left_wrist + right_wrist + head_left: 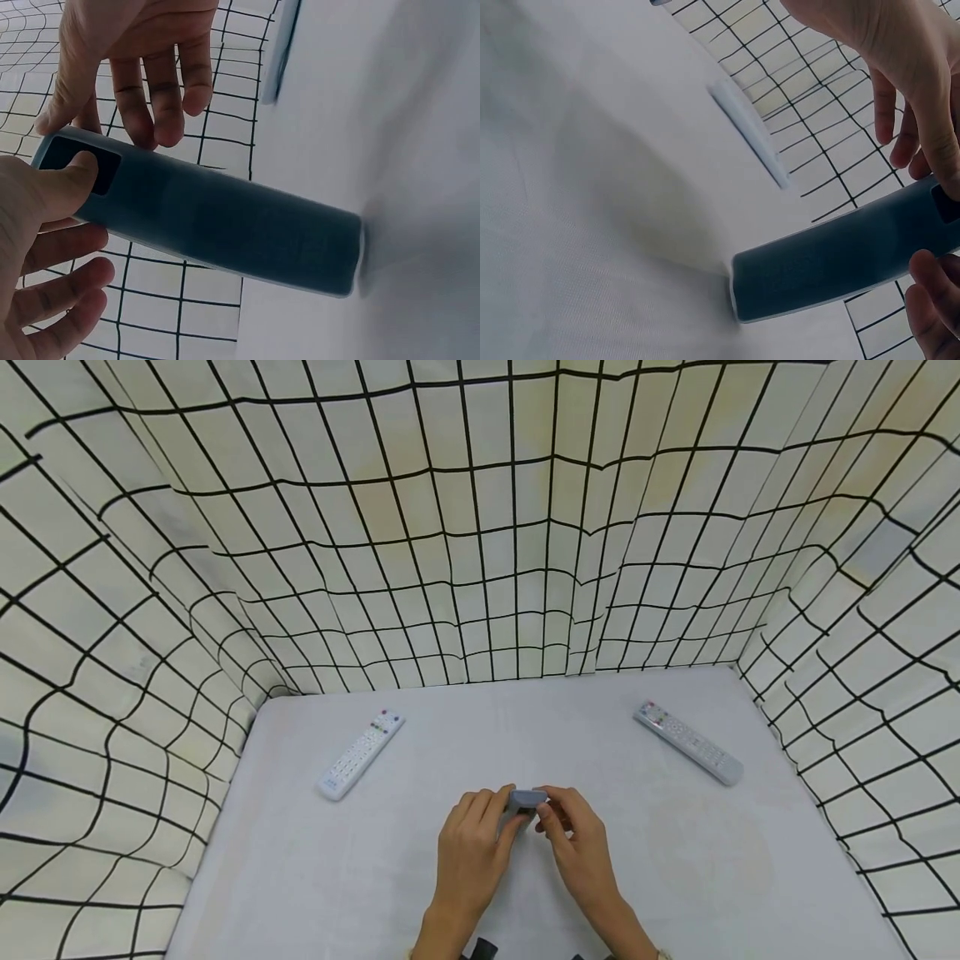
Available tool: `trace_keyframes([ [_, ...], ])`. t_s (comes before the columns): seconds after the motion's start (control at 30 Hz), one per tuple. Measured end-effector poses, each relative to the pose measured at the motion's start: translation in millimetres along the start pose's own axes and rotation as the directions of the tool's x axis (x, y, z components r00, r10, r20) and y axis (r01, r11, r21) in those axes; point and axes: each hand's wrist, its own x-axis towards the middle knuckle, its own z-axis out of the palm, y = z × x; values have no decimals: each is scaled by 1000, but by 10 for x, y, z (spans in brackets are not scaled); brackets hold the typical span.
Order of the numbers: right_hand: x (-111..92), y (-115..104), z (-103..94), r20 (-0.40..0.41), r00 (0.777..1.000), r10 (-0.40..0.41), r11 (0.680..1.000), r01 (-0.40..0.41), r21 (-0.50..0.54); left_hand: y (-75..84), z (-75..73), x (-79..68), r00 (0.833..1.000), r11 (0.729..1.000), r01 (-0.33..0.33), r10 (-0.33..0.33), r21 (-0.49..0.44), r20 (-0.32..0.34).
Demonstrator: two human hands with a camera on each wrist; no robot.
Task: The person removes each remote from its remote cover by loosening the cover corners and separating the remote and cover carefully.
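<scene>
1. Centrally, one grey-blue remote (527, 797) is held upright, its lower end at the white table (352, 877); firm contact cannot be confirmed.
2. Left hand (471, 852): curled about the upper end, its thumb laid on a dark panel (109, 176).
3. Right hand (585, 852): narrowed to a pinch at the upper corner, remaining fingers free.
4. Hazard, as judged: with only the top gripped, the remote could be tipped or dropped if either pinch were loosened, or swung askew by uneven thumb pressure.
5. Views compared: the panel and long plain face are shown by the wrist cameras; buttons on the white remote (362, 756) and silver-grey remote (688, 743) are shown by the head camera alone.
</scene>
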Motion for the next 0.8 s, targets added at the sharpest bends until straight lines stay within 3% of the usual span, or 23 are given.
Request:
trace_keyframes([
  [0.5, -2, 78, -7, -30, 998, -63, 997, 62, -34, -5, -7, -38, 999, 999, 23, -21, -42, 35],
  [0.8, -14, 159, -25, 4, 983, -184, 972, 182, -151, -28, -3, -60, 998, 997, 22, -18, -72, 59],
])
